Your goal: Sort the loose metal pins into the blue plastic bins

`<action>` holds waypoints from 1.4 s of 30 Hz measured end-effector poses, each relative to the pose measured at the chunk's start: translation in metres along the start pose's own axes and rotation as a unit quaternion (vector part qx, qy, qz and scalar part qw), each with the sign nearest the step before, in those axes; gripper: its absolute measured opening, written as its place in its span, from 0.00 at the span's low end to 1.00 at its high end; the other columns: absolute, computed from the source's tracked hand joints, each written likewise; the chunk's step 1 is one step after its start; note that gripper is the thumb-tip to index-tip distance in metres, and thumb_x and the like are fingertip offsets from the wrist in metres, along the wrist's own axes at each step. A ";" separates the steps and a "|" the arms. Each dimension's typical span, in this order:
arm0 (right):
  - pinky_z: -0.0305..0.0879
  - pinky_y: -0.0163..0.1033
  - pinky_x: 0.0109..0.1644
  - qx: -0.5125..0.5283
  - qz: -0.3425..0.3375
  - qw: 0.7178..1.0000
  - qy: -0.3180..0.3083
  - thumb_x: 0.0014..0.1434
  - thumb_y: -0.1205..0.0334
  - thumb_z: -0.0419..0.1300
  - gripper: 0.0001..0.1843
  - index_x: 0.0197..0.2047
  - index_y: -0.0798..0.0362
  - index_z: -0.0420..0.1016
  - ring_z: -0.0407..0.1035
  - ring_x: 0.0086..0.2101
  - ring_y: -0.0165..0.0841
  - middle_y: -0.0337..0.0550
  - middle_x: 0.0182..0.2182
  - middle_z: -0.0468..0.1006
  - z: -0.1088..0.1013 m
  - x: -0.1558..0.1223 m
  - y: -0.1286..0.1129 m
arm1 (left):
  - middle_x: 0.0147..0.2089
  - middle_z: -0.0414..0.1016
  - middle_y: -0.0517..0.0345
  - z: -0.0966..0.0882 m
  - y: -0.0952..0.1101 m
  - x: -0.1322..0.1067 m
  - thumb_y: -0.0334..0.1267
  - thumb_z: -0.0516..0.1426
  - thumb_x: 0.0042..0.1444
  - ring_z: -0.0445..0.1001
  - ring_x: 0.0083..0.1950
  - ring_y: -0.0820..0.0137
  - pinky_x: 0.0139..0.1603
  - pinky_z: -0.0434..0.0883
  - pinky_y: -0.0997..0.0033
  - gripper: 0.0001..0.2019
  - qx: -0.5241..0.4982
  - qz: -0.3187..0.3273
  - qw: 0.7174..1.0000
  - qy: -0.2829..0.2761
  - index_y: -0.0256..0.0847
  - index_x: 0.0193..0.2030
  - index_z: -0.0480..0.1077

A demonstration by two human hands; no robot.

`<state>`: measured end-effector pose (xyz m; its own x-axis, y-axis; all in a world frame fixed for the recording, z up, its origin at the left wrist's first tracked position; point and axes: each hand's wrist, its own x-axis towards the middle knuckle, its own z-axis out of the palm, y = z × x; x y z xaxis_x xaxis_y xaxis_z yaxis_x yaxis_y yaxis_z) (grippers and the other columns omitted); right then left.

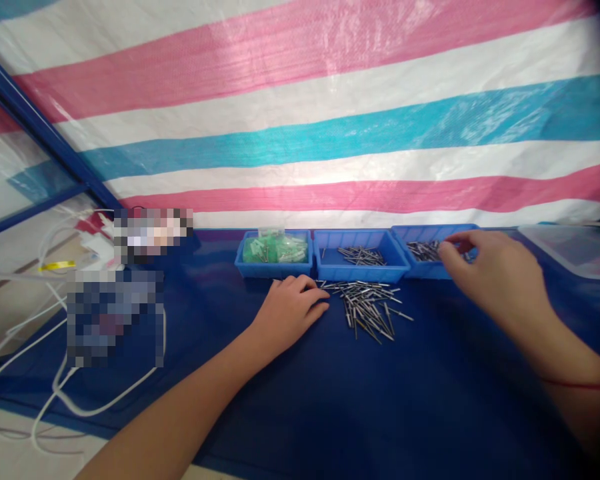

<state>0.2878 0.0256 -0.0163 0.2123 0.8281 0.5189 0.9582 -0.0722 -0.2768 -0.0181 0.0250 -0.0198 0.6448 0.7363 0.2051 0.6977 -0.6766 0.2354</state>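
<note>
A loose pile of thin metal pins [370,307] lies on the dark blue table cover [380,400]. My left hand [290,313] rests palm down at the pile's left edge, fingers curled onto the nearest pins. My right hand [490,273] reaches over the right blue bin [425,270], which holds more pins; its fingertips are pinched together at the bin's rim, and whether a pin is between them I cannot tell. The middle blue bin [360,272] holds a few pins. The left blue bin [273,267] holds small green bags.
A clear plastic tray [575,250] sits at the far right. White cables [80,393] loop over the table's left edge beside blurred-out items. A striped pink, white and blue tarp [330,133] hangs behind the bins.
</note>
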 end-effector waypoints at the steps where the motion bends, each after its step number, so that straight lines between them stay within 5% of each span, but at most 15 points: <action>1: 0.60 0.48 0.36 0.004 -0.010 1.000 0.005 0.59 0.54 0.52 0.13 0.38 0.52 0.72 0.69 0.36 0.48 0.54 0.35 0.75 0.002 -0.002 -0.002 | 0.47 0.72 0.53 0.000 0.000 0.000 0.40 0.52 0.63 0.69 0.46 0.64 0.46 0.64 0.64 0.11 -0.001 0.002 1.000 -0.006 0.44 0.46 0.74; 11: 0.62 0.50 0.45 0.125 -0.173 0.976 -0.031 0.58 0.59 0.55 0.10 0.37 0.53 0.75 0.69 0.38 0.44 0.48 0.33 0.77 0.005 -0.030 -0.058 | 0.43 0.74 0.51 0.004 -0.003 0.002 0.35 0.50 0.63 0.71 0.42 0.65 0.47 0.67 0.64 0.11 -0.020 0.015 1.000 -0.009 0.39 0.46 0.73; 17: 0.64 0.49 0.46 0.233 -0.210 0.940 -0.136 0.57 0.58 0.59 0.09 0.39 0.51 0.76 0.68 0.39 0.41 0.47 0.37 0.78 -0.004 -0.049 -0.087 | 0.44 0.74 0.53 -0.002 0.011 0.003 0.36 0.52 0.63 0.72 0.45 0.68 0.49 0.68 0.68 0.10 -0.232 -0.009 0.968 0.096 0.40 0.46 0.72; 21: 0.66 0.47 0.46 0.322 -0.191 0.899 -0.227 0.58 0.59 0.59 0.07 0.37 0.49 0.77 0.70 0.41 0.39 0.45 0.39 0.78 -0.003 -0.059 -0.099 | 0.41 0.74 0.54 -0.003 0.023 0.002 0.37 0.55 0.60 0.73 0.41 0.69 0.45 0.71 0.71 0.09 -0.338 -0.052 0.932 0.124 0.40 0.45 0.73; 26: 0.67 0.41 0.40 0.387 -0.126 0.884 -0.232 0.60 0.60 0.56 0.09 0.32 0.50 0.77 0.71 0.35 0.35 0.43 0.33 0.78 -0.001 -0.056 -0.097 | 0.42 0.75 0.53 0.002 0.022 0.001 0.37 0.54 0.60 0.75 0.40 0.70 0.44 0.73 0.70 0.11 -0.430 -0.097 0.891 0.113 0.39 0.47 0.72; 30: 0.66 0.38 0.34 0.394 -0.052 0.897 -0.195 0.60 0.57 0.56 0.09 0.34 0.51 0.74 0.69 0.32 0.34 0.43 0.32 0.76 0.001 -0.055 -0.092 | 0.43 0.75 0.51 0.004 0.022 0.001 0.37 0.54 0.60 0.75 0.43 0.68 0.45 0.72 0.70 0.12 -0.413 -0.109 0.900 0.091 0.38 0.49 0.72; 35: 0.67 0.37 0.34 0.419 -0.040 0.885 -0.200 0.61 0.54 0.55 0.10 0.36 0.51 0.72 0.69 0.33 0.34 0.43 0.33 0.75 0.001 -0.059 -0.095 | 0.42 0.75 0.53 0.001 0.030 -0.001 0.40 0.51 0.62 0.73 0.41 0.69 0.42 0.69 0.72 0.14 -0.376 -0.072 0.923 0.018 0.38 0.47 0.73; 42: 0.66 0.36 0.30 0.478 0.009 0.851 -0.217 0.59 0.52 0.57 0.12 0.35 0.52 0.72 0.69 0.29 0.32 0.42 0.29 0.75 -0.001 -0.062 -0.101 | 0.38 0.75 0.55 0.004 0.034 -0.002 0.43 0.52 0.62 0.72 0.37 0.71 0.38 0.68 0.74 0.13 -0.424 -0.082 0.902 0.008 0.37 0.43 0.71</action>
<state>0.1780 -0.0193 -0.0202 -0.0645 0.9739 0.2174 0.3181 0.2266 -0.9206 0.0060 0.0003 -0.0163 0.5456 0.8302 0.1140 0.2890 -0.3141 0.9043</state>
